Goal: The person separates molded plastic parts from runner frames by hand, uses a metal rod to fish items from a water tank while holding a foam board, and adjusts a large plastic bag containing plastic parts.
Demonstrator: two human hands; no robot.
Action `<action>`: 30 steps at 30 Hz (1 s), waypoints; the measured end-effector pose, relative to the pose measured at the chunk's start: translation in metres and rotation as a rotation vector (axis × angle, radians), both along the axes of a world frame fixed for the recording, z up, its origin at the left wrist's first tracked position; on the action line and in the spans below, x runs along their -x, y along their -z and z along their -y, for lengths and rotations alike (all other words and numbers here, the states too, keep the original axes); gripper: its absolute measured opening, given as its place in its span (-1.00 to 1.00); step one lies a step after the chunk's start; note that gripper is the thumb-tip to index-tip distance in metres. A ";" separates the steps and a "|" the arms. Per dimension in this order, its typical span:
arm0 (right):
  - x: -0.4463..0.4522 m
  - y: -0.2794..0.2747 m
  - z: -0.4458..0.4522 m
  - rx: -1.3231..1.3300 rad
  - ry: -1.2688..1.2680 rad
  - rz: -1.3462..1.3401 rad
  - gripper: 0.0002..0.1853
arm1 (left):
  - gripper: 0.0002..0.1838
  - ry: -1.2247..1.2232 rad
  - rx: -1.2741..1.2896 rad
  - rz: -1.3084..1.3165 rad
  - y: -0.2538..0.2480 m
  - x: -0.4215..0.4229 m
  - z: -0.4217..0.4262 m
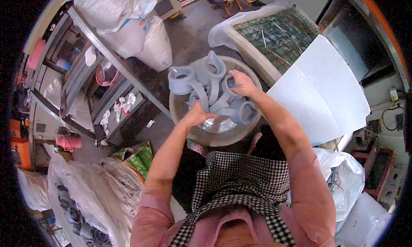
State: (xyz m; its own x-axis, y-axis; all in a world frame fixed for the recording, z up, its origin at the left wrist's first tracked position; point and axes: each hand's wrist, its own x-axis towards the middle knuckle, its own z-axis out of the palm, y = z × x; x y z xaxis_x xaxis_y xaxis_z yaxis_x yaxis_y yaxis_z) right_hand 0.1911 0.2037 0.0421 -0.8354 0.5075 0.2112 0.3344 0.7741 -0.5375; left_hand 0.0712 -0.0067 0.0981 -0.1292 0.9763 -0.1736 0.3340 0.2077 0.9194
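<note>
Several grey plastic jug-top pieces, each a ring with a long curved handle and some with a pointed spout, are heaped in a round tub (189, 137) in front of me. My left hand (198, 115) is closed around the handle of the left-hand jug-top piece (180, 84), its fingers partly hidden. On the far right of the heap, my right hand (242, 83) grips the ring of another jug-top piece (227, 90), fingertips over its rim. A spouted jug-top piece (210, 68) rises at the back, and another piece (242, 111) lies near the front right.
A metal rack (120, 62) stands left, with stuffed white sacks (146, 41) behind it. A crate covered with green netting (274, 36) is at back right, beside a large white sheet (322, 92). Plastic bags (86, 191) with dark parts lie lower left.
</note>
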 end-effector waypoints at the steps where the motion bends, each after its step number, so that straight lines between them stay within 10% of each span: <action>1: 0.001 -0.004 0.000 -0.049 0.042 0.101 -0.48 | -0.30 0.006 0.003 0.005 -0.003 -0.002 -0.001; 7: -0.002 0.005 -0.002 0.003 0.030 0.110 -0.46 | -0.36 0.058 -0.066 -0.156 0.025 -0.001 -0.009; 13: -0.018 0.009 -0.045 0.418 0.004 -0.042 0.12 | -0.38 -0.004 -0.011 -0.161 0.033 0.007 -0.012; 22: -0.024 -0.008 -0.028 0.135 0.283 -0.203 -0.47 | -0.43 -0.305 -0.265 -0.352 0.059 0.022 -0.023; 24: -0.009 -0.002 -0.031 0.230 0.193 -0.196 -0.49 | -0.44 -0.514 -0.218 0.125 0.014 0.015 -0.008; 30: -0.008 0.021 -0.039 0.211 -0.162 0.094 -0.70 | -0.44 -0.950 0.118 0.165 -0.091 0.023 0.089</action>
State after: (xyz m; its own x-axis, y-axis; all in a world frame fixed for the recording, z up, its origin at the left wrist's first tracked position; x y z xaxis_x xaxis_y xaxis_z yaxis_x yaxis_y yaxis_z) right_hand 0.1994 0.2431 0.0215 -0.9201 0.3902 0.0325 0.2717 0.6961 -0.6646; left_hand 0.0480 -0.0953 0.1893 -0.8199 0.4525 -0.3507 -0.1522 0.4183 0.8955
